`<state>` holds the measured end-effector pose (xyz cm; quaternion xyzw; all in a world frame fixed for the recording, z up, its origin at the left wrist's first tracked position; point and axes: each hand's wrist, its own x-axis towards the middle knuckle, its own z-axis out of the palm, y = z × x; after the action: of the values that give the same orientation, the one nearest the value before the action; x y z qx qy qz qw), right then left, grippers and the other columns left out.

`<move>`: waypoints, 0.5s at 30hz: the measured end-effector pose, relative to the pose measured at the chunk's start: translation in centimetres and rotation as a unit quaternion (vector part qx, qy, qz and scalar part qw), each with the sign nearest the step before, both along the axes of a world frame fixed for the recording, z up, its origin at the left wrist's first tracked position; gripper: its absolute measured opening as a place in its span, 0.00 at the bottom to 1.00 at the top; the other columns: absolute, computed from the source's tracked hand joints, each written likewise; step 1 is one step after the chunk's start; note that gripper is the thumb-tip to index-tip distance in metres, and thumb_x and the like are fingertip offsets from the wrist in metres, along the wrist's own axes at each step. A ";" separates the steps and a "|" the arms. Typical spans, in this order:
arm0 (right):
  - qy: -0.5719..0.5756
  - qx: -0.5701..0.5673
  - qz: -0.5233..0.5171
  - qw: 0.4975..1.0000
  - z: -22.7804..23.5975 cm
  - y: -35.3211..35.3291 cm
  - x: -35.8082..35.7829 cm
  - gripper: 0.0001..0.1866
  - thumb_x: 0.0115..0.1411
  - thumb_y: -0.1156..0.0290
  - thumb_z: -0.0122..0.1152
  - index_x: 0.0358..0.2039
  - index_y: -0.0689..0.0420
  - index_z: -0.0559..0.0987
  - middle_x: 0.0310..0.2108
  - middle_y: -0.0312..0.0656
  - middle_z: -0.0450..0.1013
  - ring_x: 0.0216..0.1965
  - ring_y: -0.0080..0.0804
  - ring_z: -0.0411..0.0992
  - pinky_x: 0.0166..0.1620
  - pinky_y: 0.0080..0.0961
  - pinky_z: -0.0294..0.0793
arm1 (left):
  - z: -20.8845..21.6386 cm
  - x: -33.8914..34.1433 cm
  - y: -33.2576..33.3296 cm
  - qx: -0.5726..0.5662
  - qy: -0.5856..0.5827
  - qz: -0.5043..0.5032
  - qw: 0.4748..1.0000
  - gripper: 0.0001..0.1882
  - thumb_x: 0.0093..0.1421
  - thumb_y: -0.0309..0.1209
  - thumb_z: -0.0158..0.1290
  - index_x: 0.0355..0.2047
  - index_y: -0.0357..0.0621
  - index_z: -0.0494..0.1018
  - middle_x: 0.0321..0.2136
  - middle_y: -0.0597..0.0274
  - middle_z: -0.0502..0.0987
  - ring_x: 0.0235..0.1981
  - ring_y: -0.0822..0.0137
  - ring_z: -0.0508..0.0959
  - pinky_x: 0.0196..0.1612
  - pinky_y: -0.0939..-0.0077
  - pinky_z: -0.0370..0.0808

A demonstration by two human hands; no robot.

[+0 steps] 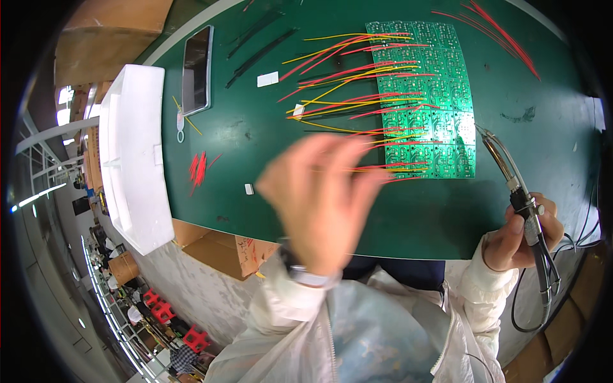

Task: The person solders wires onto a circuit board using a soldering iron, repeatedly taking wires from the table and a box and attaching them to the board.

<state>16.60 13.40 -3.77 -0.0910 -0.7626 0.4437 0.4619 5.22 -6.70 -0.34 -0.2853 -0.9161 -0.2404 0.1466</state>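
Observation:
A panel of green circuit boards [461,76] lies on the table with red, yellow and black wires [357,67] running out from it to the left. My left hand [316,204] hovers over the wires at the near left edge of the panel. Motion smears its fingers, so whether they grip a wire cannot be told. In my right hand [504,246] is a soldering iron [516,185] with a thin metal tube along its shaft. Its tip points at the right edge of the panel, close to the near rows.
The green table [242,166] carries a phone [197,70], short red wires [198,169] and black wires [262,57]. More red wires [507,38] lie at the far right. A white foam box [143,159] stands left; the iron's cable [544,300] hangs down right.

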 end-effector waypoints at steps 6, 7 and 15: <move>0.023 -0.019 0.018 0.999 0.2 -0.7 -0.4 0.17 0.52 0.73 0.59 0.38 0.61 0.64 0.27 0.47 0.65 0.22 0.27 0.64 0.26 0.21 0.66 | -0.1 -6.1 -14.1 -0.083 0.002 0.161 0.984 0.05 0.50 0.20 0.55 0.29 0.40 0.72 0.26 0.63 0.72 0.26 0.66 0.73 0.31 0.74 0.68; 0.019 -0.020 0.012 1.000 0.3 -0.6 -0.3 0.17 0.52 0.73 0.59 0.38 0.61 0.64 0.27 0.47 0.66 0.23 0.27 0.64 0.27 0.21 0.66 | -0.1 -6.5 -14.5 -0.073 -0.012 0.154 0.985 0.05 0.50 0.21 0.55 0.29 0.40 0.72 0.25 0.63 0.72 0.25 0.67 0.73 0.31 0.74 0.67; -0.011 -0.017 0.006 1.000 0.3 -0.3 0.4 0.16 0.50 0.74 0.60 0.37 0.60 0.64 0.26 0.46 0.67 0.25 0.30 0.65 0.33 0.25 0.67 | -1.3 -6.4 -13.8 -0.166 0.010 0.121 0.979 0.01 0.57 0.25 0.48 0.31 0.43 0.67 0.33 0.63 0.71 0.34 0.60 0.69 0.41 0.68 0.61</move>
<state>16.97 13.11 -3.47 -0.0992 -0.7603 0.4588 0.4490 -1.23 -20.51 -1.67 -0.1945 -0.9697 -0.0627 0.1341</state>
